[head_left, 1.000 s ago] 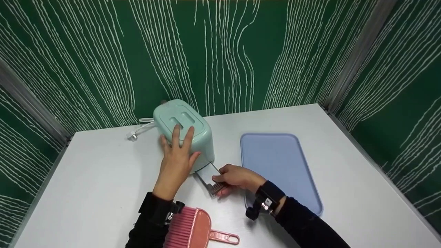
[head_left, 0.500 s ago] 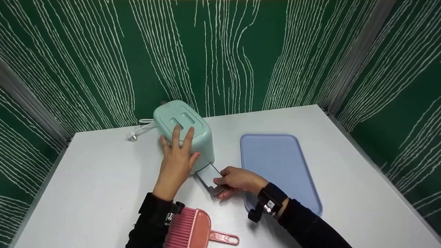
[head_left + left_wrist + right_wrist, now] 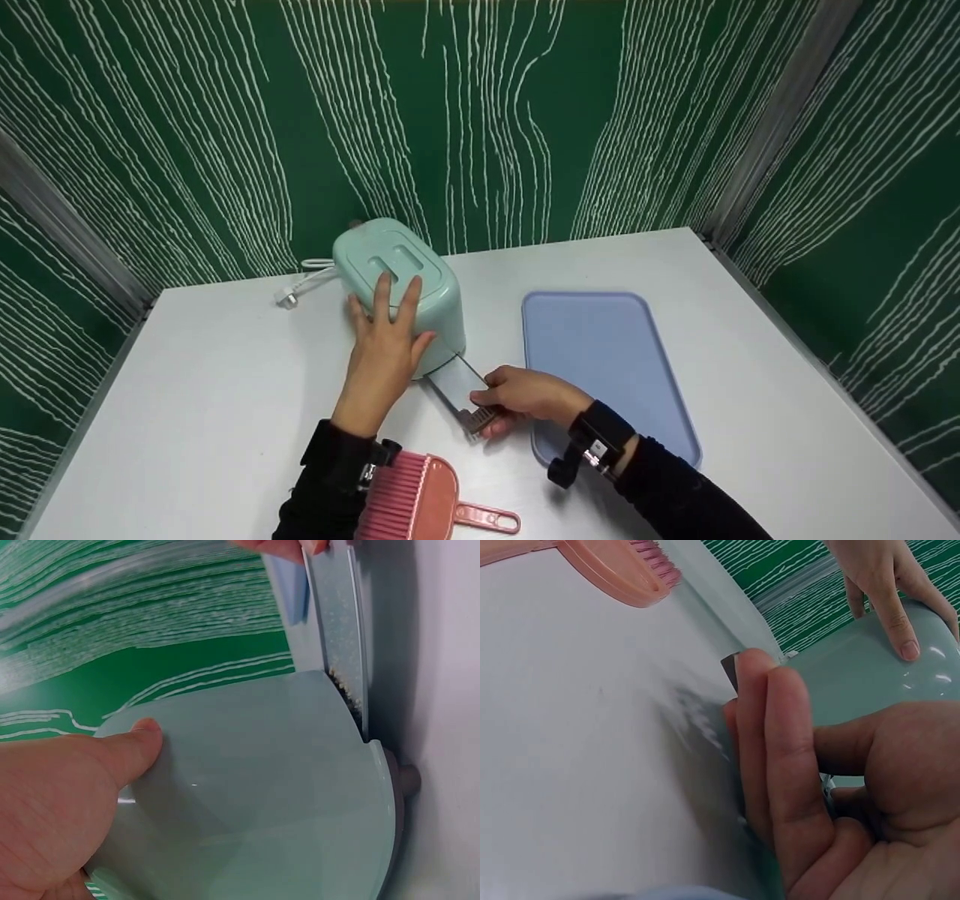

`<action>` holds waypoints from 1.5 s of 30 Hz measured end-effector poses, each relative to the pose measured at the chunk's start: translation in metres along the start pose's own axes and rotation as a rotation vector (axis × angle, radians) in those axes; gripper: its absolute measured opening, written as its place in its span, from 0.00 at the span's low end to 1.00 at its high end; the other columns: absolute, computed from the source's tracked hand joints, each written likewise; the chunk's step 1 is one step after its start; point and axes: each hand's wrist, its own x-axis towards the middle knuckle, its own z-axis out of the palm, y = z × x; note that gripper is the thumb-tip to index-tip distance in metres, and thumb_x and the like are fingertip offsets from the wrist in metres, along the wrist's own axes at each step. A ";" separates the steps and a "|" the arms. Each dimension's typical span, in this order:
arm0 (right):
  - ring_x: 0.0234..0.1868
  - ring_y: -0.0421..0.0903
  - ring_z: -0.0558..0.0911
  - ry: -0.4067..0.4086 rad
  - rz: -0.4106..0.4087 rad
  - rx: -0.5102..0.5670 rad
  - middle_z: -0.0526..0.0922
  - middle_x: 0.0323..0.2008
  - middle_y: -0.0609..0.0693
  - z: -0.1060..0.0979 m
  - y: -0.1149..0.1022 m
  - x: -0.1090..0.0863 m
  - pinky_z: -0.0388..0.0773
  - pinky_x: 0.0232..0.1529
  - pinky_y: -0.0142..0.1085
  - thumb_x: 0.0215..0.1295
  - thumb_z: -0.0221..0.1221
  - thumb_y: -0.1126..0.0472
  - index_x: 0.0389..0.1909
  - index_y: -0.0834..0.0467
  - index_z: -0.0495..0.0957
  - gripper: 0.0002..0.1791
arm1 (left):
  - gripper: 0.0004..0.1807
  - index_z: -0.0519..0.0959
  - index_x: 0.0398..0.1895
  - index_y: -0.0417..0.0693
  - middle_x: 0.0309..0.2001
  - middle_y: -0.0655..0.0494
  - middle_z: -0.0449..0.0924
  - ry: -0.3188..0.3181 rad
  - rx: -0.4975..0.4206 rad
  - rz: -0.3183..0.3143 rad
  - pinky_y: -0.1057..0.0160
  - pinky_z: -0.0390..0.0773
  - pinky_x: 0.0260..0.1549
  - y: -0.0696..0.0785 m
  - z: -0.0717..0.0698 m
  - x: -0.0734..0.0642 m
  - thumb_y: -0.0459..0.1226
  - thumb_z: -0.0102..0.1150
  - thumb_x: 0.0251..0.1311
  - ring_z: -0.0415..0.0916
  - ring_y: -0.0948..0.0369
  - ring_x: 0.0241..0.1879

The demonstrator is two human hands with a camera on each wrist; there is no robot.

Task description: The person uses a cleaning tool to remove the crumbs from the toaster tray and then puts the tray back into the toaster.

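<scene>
A mint-green toaster [image 3: 439,319] with a lidded top stands on the white table. My left hand [image 3: 381,360] rests on its near end with fingers spread over the lid. From the toaster's base a metal crumb tray [image 3: 451,386] sticks partway out. My right hand [image 3: 525,394] pinches the tray's grey slotted handle between thumb and fingers. In the left wrist view, crumbs [image 3: 345,690] lie on the crumb tray where it enters the toaster. The right wrist view shows my curled fingers [image 3: 787,742] hiding most of the handle.
A blue rectangular tray [image 3: 592,337] lies on the right, partly under my right forearm. In front sits a coral dustpan [image 3: 439,499] with a pink-bristled brush [image 3: 394,495], close to my left wrist. A white plug [image 3: 287,298] and cord lie left of the toaster.
My right hand has drawn the crumb tray slightly further out of the toaster, toward the near right. The left hand and the toaster have stayed in place.
</scene>
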 end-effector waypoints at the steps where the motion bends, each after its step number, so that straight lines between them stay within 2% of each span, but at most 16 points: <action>1: 0.21 0.37 0.86 -0.001 -0.001 -0.007 0.87 0.29 0.52 0.000 0.000 -0.001 0.84 0.27 0.27 0.80 0.61 0.57 0.52 0.65 0.76 0.14 | 0.41 0.65 0.81 0.51 0.80 0.29 0.56 -0.002 0.000 -0.002 0.25 0.83 0.51 0.000 0.000 0.000 0.45 0.72 0.69 0.49 0.08 0.71; 6: 0.23 0.36 0.87 -0.005 -0.015 -0.045 0.87 0.29 0.51 -0.001 0.001 -0.005 0.84 0.28 0.26 0.80 0.61 0.56 0.50 0.63 0.78 0.13 | 0.41 0.65 0.82 0.51 0.80 0.29 0.55 -0.004 -0.002 -0.003 0.26 0.84 0.50 -0.001 0.001 0.000 0.45 0.72 0.69 0.48 0.08 0.71; 12: 0.24 0.37 0.89 -0.017 -0.036 -0.006 0.87 0.31 0.51 -0.002 0.004 -0.007 0.85 0.30 0.27 0.81 0.60 0.57 0.46 0.61 0.75 0.10 | 0.42 0.65 0.82 0.51 0.80 0.29 0.55 0.005 -0.012 0.005 0.28 0.86 0.47 0.000 0.001 -0.001 0.43 0.73 0.68 0.48 0.08 0.71; 19: 0.23 0.36 0.88 0.002 -0.035 -0.031 0.88 0.29 0.51 -0.003 0.007 -0.009 0.85 0.30 0.27 0.80 0.62 0.55 0.53 0.64 0.77 0.16 | 0.41 0.65 0.82 0.52 0.80 0.29 0.55 -0.002 -0.011 -0.003 0.27 0.85 0.48 0.000 0.000 -0.001 0.44 0.72 0.69 0.48 0.09 0.72; 23: 0.22 0.35 0.87 0.010 -0.038 -0.042 0.88 0.27 0.50 -0.003 0.008 -0.011 0.83 0.27 0.26 0.79 0.62 0.55 0.53 0.65 0.77 0.16 | 0.41 0.65 0.82 0.51 0.80 0.29 0.54 -0.004 -0.016 -0.004 0.26 0.84 0.49 0.000 0.000 -0.001 0.44 0.72 0.69 0.47 0.08 0.72; 30: 0.22 0.36 0.87 0.007 -0.017 -0.022 0.88 0.29 0.51 -0.004 0.009 -0.015 0.83 0.25 0.25 0.80 0.62 0.55 0.59 0.66 0.75 0.20 | 0.41 0.65 0.82 0.50 0.79 0.28 0.55 0.007 -0.004 0.011 0.26 0.85 0.48 0.000 0.001 -0.001 0.44 0.72 0.70 0.49 0.08 0.71; 37: 0.21 0.36 0.86 -0.050 -0.045 0.023 0.87 0.28 0.52 -0.006 0.011 -0.019 0.83 0.24 0.25 0.81 0.59 0.58 0.46 0.63 0.75 0.11 | 0.40 0.64 0.82 0.50 0.79 0.28 0.55 0.004 0.009 0.015 0.27 0.85 0.47 0.000 0.000 -0.001 0.45 0.71 0.70 0.50 0.08 0.70; 41: 0.22 0.36 0.86 -0.066 -0.048 0.058 0.87 0.28 0.52 -0.006 0.013 -0.019 0.83 0.24 0.25 0.82 0.58 0.61 0.43 0.61 0.72 0.08 | 0.41 0.64 0.82 0.52 0.80 0.30 0.54 -0.012 0.008 -0.002 0.27 0.85 0.47 0.000 0.000 -0.001 0.45 0.70 0.71 0.49 0.08 0.71; 45: 0.21 0.36 0.86 -0.053 -0.043 0.048 0.87 0.28 0.52 -0.006 0.015 -0.020 0.83 0.24 0.25 0.81 0.59 0.60 0.42 0.61 0.72 0.09 | 0.41 0.63 0.83 0.52 0.81 0.30 0.53 -0.025 -0.002 -0.014 0.27 0.85 0.47 0.001 0.000 -0.001 0.46 0.70 0.71 0.47 0.08 0.71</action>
